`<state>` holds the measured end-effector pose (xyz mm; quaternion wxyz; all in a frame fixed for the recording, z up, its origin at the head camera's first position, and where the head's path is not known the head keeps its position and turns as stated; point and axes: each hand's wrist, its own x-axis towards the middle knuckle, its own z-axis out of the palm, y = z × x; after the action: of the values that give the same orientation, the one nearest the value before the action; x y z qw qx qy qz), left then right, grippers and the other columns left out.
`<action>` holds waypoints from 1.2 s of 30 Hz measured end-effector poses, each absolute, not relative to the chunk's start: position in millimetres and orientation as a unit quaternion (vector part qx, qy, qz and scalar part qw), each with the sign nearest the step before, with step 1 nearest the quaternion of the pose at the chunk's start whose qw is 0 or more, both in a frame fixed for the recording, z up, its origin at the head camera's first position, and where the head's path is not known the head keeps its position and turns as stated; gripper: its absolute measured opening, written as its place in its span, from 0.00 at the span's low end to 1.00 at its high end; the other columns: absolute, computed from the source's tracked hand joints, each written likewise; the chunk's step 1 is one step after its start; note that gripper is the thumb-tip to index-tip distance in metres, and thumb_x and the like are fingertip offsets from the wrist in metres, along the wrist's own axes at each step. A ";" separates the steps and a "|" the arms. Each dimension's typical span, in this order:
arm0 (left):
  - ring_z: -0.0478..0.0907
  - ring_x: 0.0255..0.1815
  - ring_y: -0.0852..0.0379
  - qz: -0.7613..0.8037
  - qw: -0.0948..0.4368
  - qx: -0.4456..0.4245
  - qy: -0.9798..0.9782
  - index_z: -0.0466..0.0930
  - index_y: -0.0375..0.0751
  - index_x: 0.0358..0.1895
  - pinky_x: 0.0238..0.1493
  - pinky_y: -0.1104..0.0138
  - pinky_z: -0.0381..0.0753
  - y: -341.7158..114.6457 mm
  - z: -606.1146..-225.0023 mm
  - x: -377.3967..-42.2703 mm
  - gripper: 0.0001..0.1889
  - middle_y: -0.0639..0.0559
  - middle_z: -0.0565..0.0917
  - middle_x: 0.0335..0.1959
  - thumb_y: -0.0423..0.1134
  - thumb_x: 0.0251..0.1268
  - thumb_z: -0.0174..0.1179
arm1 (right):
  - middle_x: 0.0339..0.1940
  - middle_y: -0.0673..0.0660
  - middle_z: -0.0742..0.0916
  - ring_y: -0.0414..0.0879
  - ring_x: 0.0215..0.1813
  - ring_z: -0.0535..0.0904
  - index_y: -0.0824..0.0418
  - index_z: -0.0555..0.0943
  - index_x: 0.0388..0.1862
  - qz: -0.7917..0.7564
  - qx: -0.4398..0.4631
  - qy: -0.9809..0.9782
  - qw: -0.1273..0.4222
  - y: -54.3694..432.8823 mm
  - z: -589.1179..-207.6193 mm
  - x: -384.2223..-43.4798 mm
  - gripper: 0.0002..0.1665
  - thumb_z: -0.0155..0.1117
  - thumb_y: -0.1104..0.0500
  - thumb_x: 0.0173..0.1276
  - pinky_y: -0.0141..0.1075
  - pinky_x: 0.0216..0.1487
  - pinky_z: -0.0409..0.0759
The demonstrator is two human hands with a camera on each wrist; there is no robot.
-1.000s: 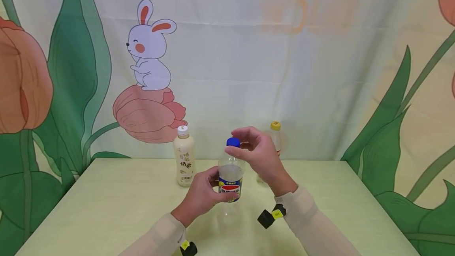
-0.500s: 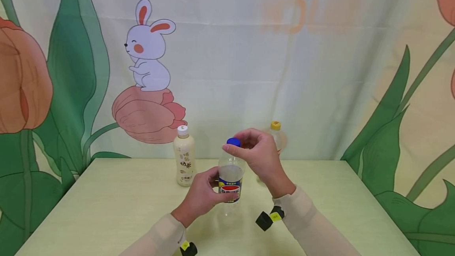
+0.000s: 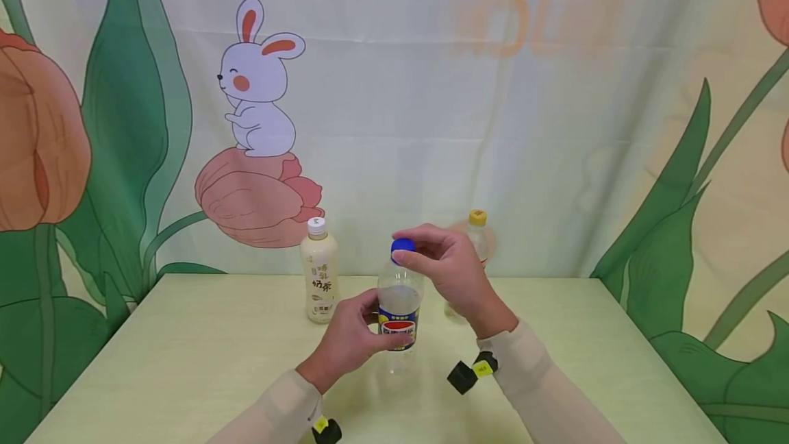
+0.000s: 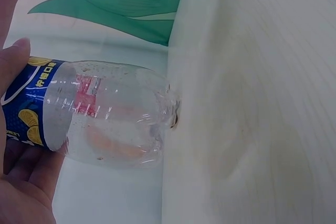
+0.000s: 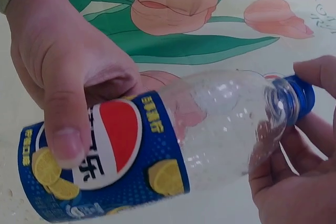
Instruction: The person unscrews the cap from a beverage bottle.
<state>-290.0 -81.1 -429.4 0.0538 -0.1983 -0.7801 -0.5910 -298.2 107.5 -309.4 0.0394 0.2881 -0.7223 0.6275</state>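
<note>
A clear plastic soda bottle (image 3: 401,299) with a blue label and blue cap (image 3: 403,245) is upright in front of me. My left hand (image 3: 351,336) grips it round the label, the thumb lying across the front. In the left wrist view the bottle's base meets or nearly meets the tabletop (image 4: 252,129); I cannot tell which. My right hand (image 3: 455,273) holds the cap (image 5: 303,95) between thumb and fingers, and the right wrist view shows the cap sitting on the bottle's neck. The bottle looks see-through, with some droplets inside.
A cream milk-tea bottle (image 3: 319,279) with a white cap stands to the left behind my left hand. Behind my right hand is another bottle with a yellow cap (image 3: 477,218), partly hidden. A printed curtain (image 3: 394,122) hangs at the table's back edge.
My right hand and its fingers shift slightly around the blue cap, moving a little left and then back right. My left hand and the bottle stay nearly in place.
</note>
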 end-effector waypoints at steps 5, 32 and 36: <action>0.87 0.51 0.54 -0.588 0.058 -0.197 -0.783 0.81 0.47 0.59 0.58 0.60 0.87 -81.5 -429.9 -291.2 0.33 0.51 0.88 0.53 0.46 0.47 0.83 | 0.58 0.62 0.85 0.44 0.54 0.84 0.65 0.83 0.61 0.623 0.318 -0.715 -0.007 110.5 -309.2 -302.5 0.18 0.64 0.62 0.74 0.33 0.55 0.84; 0.88 0.51 0.55 -0.592 0.050 -0.200 -0.779 0.81 0.47 0.58 0.60 0.58 0.86 -78.7 -429.4 -291.8 0.32 0.51 0.89 0.52 0.46 0.48 0.82 | 0.37 0.55 0.90 0.51 0.39 0.84 0.58 0.87 0.41 0.623 0.201 -0.748 0.103 104.6 -309.4 -293.7 0.18 0.83 0.52 0.56 0.37 0.42 0.84; 0.88 0.51 0.54 -0.590 0.049 -0.196 -0.782 0.81 0.47 0.59 0.59 0.60 0.86 -78.7 -428.2 -291.1 0.32 0.51 0.88 0.52 0.46 0.48 0.82 | 0.39 0.56 0.90 0.51 0.41 0.83 0.57 0.89 0.45 0.622 0.222 -0.745 0.097 106.1 -309.7 -296.3 0.16 0.81 0.53 0.60 0.37 0.43 0.84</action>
<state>-291.1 -78.7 -428.2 0.0490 -0.1962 -0.7816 -0.5900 -296.3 106.1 -309.7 0.0966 0.2224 -0.7447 0.6218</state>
